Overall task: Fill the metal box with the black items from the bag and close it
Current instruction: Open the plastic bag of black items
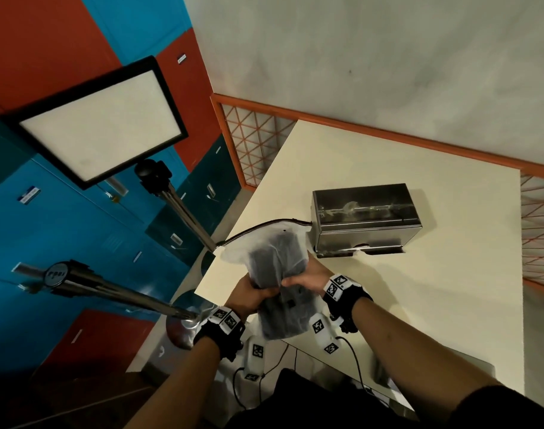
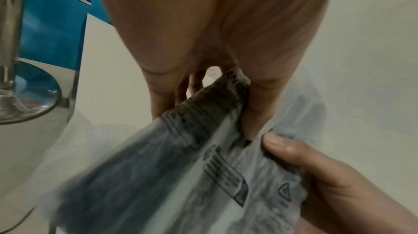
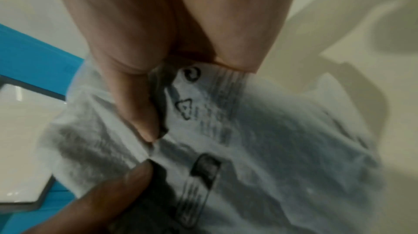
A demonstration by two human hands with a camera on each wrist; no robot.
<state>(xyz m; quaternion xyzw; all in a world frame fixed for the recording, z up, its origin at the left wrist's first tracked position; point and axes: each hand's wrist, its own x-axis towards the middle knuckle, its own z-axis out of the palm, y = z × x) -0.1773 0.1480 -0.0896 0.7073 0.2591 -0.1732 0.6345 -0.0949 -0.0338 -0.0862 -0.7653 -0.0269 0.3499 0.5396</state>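
Note:
A translucent plastic bag (image 1: 277, 261) with a dark stack of black items (image 1: 284, 317) inside is held up over the table's near left corner. My left hand (image 1: 252, 297) grips the bag from the left and my right hand (image 1: 301, 278) grips it from the right, close together at its middle. In the left wrist view my fingers pinch the printed bag (image 2: 203, 157), with the right hand's thumb (image 2: 280, 145) beside them. The right wrist view shows the bag (image 3: 260, 139) pinched between fingers. The metal box (image 1: 363, 216) stands shut on the table behind the bag.
The cream table (image 1: 434, 305) runs right and back to an orange-framed mesh rail (image 1: 388, 134). A light panel on a tripod (image 1: 100, 122) and chrome stands (image 1: 109, 289) sit left of the table. Blue and red lockers (image 1: 63, 212) line the left side.

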